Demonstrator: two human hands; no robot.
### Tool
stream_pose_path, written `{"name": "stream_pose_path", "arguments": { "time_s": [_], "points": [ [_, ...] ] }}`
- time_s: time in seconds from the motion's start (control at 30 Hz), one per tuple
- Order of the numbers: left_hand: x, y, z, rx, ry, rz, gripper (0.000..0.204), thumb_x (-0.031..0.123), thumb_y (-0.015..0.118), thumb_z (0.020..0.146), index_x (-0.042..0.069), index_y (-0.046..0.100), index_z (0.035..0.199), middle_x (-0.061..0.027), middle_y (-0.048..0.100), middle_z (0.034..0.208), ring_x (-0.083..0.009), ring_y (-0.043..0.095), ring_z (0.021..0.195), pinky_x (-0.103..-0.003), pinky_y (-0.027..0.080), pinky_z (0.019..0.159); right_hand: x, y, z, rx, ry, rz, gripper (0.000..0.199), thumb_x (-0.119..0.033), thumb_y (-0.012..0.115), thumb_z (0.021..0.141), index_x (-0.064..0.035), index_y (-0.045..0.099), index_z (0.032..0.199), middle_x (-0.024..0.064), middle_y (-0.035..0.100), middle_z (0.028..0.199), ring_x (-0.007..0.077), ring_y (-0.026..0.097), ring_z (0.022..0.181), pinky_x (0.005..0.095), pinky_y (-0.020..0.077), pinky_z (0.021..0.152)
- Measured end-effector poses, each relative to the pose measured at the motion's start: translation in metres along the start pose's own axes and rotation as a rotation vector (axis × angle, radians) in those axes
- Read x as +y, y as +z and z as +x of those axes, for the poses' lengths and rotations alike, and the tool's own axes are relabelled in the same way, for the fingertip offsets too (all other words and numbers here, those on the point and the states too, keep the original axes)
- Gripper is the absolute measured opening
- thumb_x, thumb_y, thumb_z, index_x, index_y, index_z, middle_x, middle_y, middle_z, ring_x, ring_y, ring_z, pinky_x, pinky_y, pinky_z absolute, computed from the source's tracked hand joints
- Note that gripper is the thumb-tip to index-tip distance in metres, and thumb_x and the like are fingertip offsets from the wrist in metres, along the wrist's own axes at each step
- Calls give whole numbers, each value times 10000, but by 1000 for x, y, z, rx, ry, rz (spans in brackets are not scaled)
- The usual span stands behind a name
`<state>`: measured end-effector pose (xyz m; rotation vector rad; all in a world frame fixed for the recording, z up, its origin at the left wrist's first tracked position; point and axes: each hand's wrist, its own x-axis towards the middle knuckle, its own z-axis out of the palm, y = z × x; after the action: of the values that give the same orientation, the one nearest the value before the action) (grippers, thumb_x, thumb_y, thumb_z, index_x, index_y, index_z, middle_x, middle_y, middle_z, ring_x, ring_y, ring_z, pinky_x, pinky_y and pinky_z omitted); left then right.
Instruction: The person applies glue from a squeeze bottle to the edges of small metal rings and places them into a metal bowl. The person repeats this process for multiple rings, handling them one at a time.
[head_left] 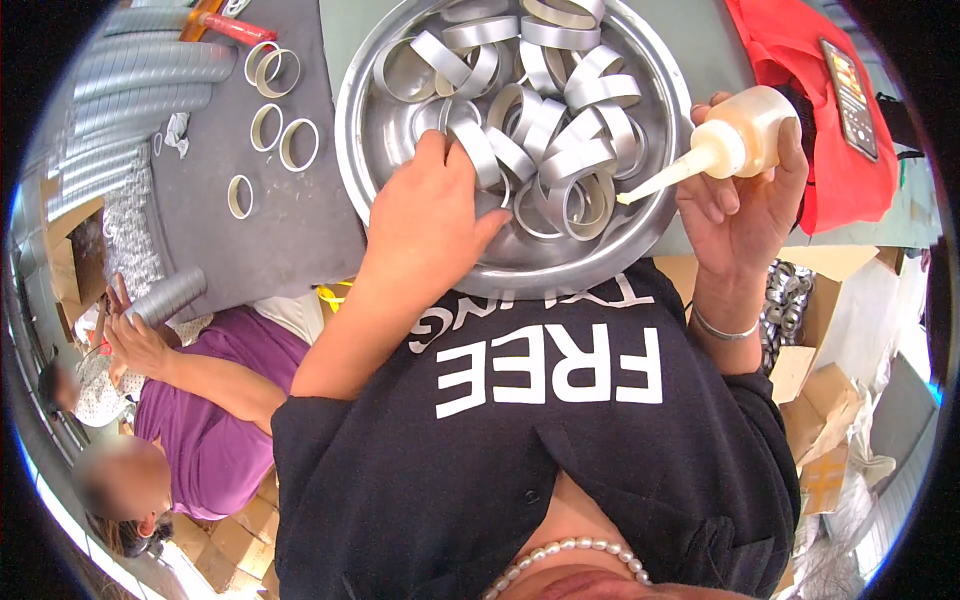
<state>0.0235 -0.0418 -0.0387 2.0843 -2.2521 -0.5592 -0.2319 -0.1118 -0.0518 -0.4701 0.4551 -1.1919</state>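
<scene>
A round metal basin (352,150) holds a heap of silver metal rings (590,150). My left hand (428,215) reaches over its near left rim, fingers and thumb closed on one silver ring (474,152) at the left side of the heap. The fingertips are partly hidden behind that ring. At the basin's right edge my right hand (745,215) is closed around a squeeze bottle (755,130) with pale yellowish contents. The bottle lies tilted, its long tapered nozzle (665,178) pointing left and down over the rings, with a pale blob at the tip.
Several loose rings (300,145) lie on a dark grey mat (210,225) to the left. Stacked ring columns (150,75) stand beyond it. A co-worker in purple (225,400) handles a ring stack (168,296). At right, a phone (850,100) rests on red cloth (815,190), above a cardboard box (830,262) of rings.
</scene>
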Motion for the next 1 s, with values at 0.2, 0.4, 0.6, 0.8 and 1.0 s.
{"name": "stream_pose_path", "arguments": {
  "time_s": [0.2, 0.4, 0.6, 0.8, 1.0],
  "points": [
    [-5, -3, -4, 18, 67, -34, 564, 220, 773, 626, -6, 543, 1089, -177, 554, 974, -351, 601, 887, -436, 505, 769, 0, -1, -1, 9, -3, -4, 602, -460, 500, 939, 81, 487, 1203, 232, 627, 1060, 63, 525, 449, 162, 402, 383],
    [-16, -34, -19, -131, 2, -572, 671, 178, 745, 618, 2, 546, 1234, -142, 581, 995, -249, 607, 933, -336, 506, 794, 0, 7, -13, 21, -105, -45, 638, -493, 514, 920, 68, 442, 1214, 227, 590, 1103, 71, 522, 470, 173, 401, 400],
    [-14, -10, -26, -62, -9, -1392, 687, 241, 681, 754, -64, 450, 1323, -189, 496, 1283, -249, 553, 1111, -347, 561, 836, 7, 16, -27, 119, -542, -525, 755, -585, 617, 802, 18, 439, 1220, 223, 489, 1090, 272, 556, 982, 327, 525, 767],
    [8, -6, -31, -348, -214, -2123, 754, 396, 529, 865, -149, 318, 1341, -330, 392, 1333, -444, 524, 1157, -451, 601, 786, -7, 17, -45, -572, -711, -821, 828, -452, 812, 703, -9, 411, 1276, 221, 487, 1132, 280, 597, 853, 374, 535, 716],
    [11, -3, -35, -554, -206, -2301, 614, 329, 472, 934, -138, 353, 1313, -283, 548, 1186, -344, 607, 1075, -398, 572, 857, 4, 40, -41, -687, -815, -1030, 766, -377, 823, 712, -17, 414, 1251, 262, 531, 1137, 287, 600, 755, 366, 515, 639]
  ]
}}
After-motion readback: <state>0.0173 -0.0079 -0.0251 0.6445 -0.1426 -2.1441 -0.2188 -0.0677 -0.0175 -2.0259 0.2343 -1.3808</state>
